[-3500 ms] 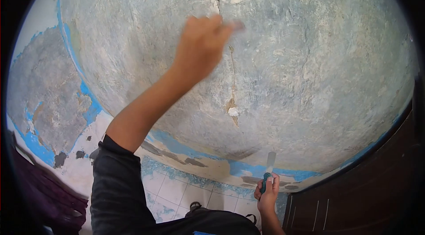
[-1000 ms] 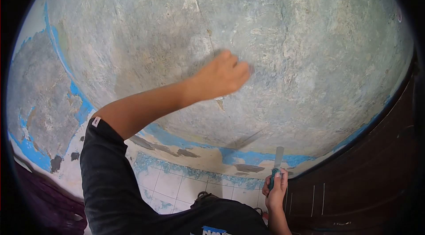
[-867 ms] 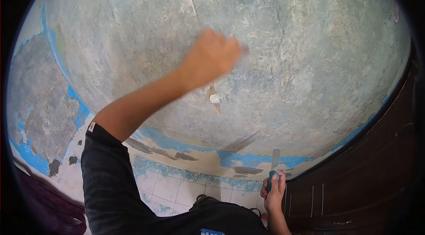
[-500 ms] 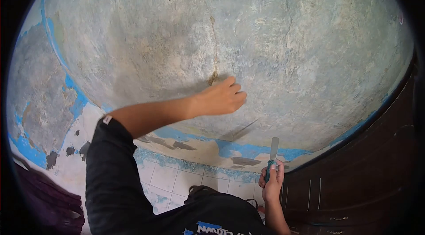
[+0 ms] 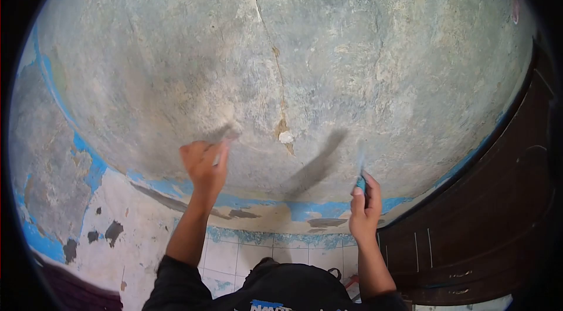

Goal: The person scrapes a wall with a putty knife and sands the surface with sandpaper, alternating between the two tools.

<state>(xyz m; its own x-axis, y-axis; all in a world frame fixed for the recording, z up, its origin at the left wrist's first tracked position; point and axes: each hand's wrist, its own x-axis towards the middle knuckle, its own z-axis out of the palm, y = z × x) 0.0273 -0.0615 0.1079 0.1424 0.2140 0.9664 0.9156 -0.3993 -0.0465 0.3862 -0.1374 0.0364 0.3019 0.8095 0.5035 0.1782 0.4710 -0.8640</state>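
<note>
Well apart, the left hand [image 5: 205,165] grips a small blurred tool [image 5: 233,134], best kept flat, left of the wall crack [image 5: 282,126]; the right hand [image 5: 365,212] clasps a putty knife [image 5: 360,184] right of it.

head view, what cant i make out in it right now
Object in left hand, head view: mostly covered by fingers, blurred
Tool in right hand, head view: blade blurred
Shirt lettering, head view: cut off by bottom edge
Purple cloth, head view: cut off at lower left
</note>
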